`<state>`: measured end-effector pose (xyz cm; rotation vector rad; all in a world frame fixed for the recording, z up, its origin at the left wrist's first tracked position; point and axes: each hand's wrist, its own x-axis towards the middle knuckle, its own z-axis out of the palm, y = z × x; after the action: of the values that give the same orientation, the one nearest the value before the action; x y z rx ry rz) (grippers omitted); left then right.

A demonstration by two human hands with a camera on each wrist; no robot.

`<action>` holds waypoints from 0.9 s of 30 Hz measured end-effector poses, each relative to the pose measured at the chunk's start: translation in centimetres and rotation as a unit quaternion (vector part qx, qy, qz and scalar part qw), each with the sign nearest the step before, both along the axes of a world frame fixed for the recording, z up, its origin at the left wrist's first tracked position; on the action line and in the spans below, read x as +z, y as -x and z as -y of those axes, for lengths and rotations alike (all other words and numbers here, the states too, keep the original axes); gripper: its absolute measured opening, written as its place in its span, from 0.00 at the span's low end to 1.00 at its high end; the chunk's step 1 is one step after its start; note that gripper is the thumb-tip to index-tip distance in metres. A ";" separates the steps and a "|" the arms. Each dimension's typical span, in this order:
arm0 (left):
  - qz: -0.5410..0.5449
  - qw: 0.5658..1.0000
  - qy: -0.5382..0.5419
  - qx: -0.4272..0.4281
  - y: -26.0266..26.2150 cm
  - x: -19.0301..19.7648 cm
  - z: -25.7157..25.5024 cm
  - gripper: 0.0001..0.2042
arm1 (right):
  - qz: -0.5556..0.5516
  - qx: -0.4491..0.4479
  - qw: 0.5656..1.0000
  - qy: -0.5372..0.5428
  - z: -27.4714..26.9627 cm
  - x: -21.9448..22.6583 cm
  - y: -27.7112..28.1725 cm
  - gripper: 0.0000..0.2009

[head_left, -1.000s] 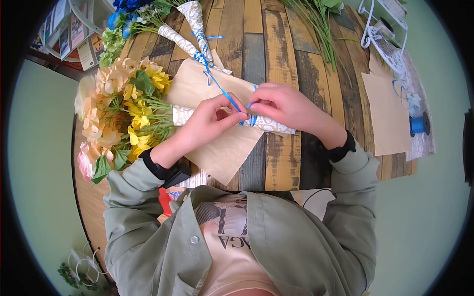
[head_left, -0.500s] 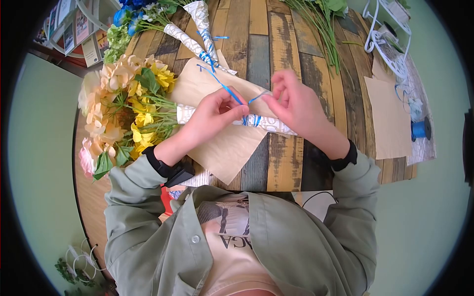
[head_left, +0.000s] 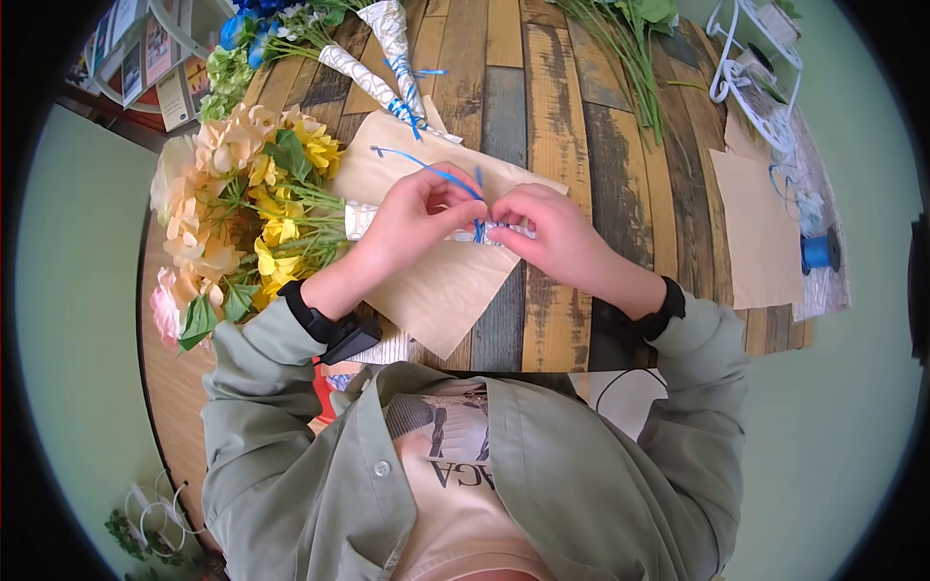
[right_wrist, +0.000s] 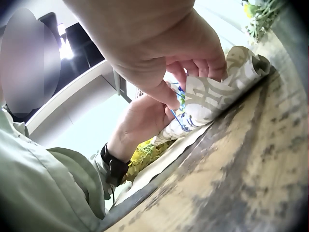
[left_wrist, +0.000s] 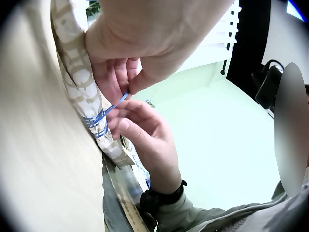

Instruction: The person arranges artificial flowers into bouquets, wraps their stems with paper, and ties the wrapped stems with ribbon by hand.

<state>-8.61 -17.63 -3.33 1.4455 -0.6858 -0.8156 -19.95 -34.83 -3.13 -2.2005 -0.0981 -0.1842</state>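
A bouquet (head_left: 281,218) of peach and yellow flowers lies with its stems in a white patterned paper wrap (right_wrist: 207,99). Blue ribbon (left_wrist: 99,118) is wound round the wrap. Above it my left hand (head_left: 417,213) pinches the ribbon between thumb and fingertips, while a loose end trails up and left past the fingers. My right hand (head_left: 547,232) bends over the wrap from the other side, its thumb and fingertips right at the wound ribbon. Whether it pinches a ribbon end, I cannot tell. Both hands nearly meet and hide part of the knot.
Brown paper (head_left: 436,300) lies under the bouquet on the plank table (head_left: 552,320). Two wrapped, ribboned bouquets (head_left: 387,58) lie at the back left. Green stems (head_left: 635,68) lie at the back. At right are a paper sheet (head_left: 756,223), a blue ribbon spool (head_left: 821,252) and a white rack (head_left: 760,87).
My right hand drew up and away with the ribbon, fingers spread, then came back down to the wrap beside the left hand. The left hand has kept its pinch, nearly still.
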 end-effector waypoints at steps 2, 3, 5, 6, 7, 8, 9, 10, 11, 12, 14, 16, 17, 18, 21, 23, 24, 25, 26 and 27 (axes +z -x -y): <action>0.014 1.000 0.007 -0.015 -0.2 -0.1 -0.2 0.06 | 0.008 0.034 0.999 0.024 0.2 -0.3 -0.2 0.06; 0.015 1.000 -0.003 -0.024 -0.2 0.1 -0.2 0.07 | 0.021 0.012 1.000 0.006 0.1 -0.4 -0.2 0.05; 0.017 0.999 -0.011 -0.032 -0.2 0.1 -0.3 0.07 | 0.035 -0.008 0.999 -0.011 -0.2 -0.3 0.1 0.05; 0.151 0.988 -0.002 -0.009 -0.1 0.0 -0.1 0.07 | 0.047 -0.007 0.999 0.012 -0.6 0.0 0.8 0.05; 0.282 0.959 0.005 0.015 0.0 0.0 0.0 0.07 | 0.057 -0.006 0.998 0.035 -1.1 0.3 1.5 0.06; 0.281 0.960 0.006 0.018 0.2 0.3 0.1 0.07 | 0.057 -0.004 0.998 0.036 -1.5 0.5 2.2 0.06; 0.385 0.922 -0.019 0.031 0.5 0.8 0.2 0.09 | 0.107 0.032 0.989 0.094 -2.1 0.6 3.0 0.07; 0.485 0.872 -0.042 0.042 0.7 1.1 0.2 0.11 | 0.157 0.066 0.974 0.150 -2.4 0.7 3.7 0.08; 0.484 0.873 -0.041 0.042 0.9 1.2 0.2 0.11 | 0.155 0.066 0.974 0.151 -2.7 0.7 4.0 0.08; 0.487 0.871 -0.045 0.044 1.0 1.2 0.3 0.12 | 0.187 0.087 0.962 0.177 -3.0 0.7 4.3 0.08; 0.492 0.868 -0.047 0.044 1.3 1.5 0.4 0.13 | 0.195 0.116 0.952 0.204 -3.2 0.8 4.8 0.08; 0.482 0.875 -0.014 0.046 1.1 2.1 0.1 0.12 | 0.175 0.115 0.964 0.162 -3.4 0.2 4.9 0.08; 0.482 0.875 -0.012 0.045 0.9 2.4 -0.1 0.12 | 0.155 0.117 0.974 0.118 -3.4 -0.2 4.9 0.08; 0.452 0.890 0.019 0.055 0.7 2.7 -0.2 0.12 | 0.155 0.117 0.974 0.119 -3.4 -0.6 4.8 0.08; 0.394 0.915 0.048 0.068 0.9 4.4 -0.9 0.11 | 0.127 0.156 0.975 0.096 -3.0 -1.1 4.0 0.07; 0.298 0.950 0.071 0.064 1.4 5.0 -1.5 0.09 | -0.128 0.223 0.928 -0.270 -1.6 -0.7 2.6 0.08; 0.292 0.951 0.086 0.055 1.6 4.8 -1.8 0.08 | -0.279 0.184 0.811 -0.480 -0.8 -0.9 1.8 0.09; 0.293 0.950 0.085 0.058 1.9 4.9 -2.2 0.08 | -0.307 0.133 0.805 -0.490 -0.2 0.1 1.2 0.08; 0.304 0.949 0.077 0.033 2.3 4.9 -2.5 0.08 | -0.266 0.138 0.778 -0.552 0.8 -0.9 -0.1 0.09; 0.315 0.947 0.069 0.008 2.5 4.9 -2.8 0.09 | -0.223 0.142 0.746 -0.611 1.3 -1.9 -1.0 0.10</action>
<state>-11.09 -14.84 1.57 1.5847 -1.1831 -0.2672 -18.94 -36.18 -5.08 -0.8288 -0.0209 0.3782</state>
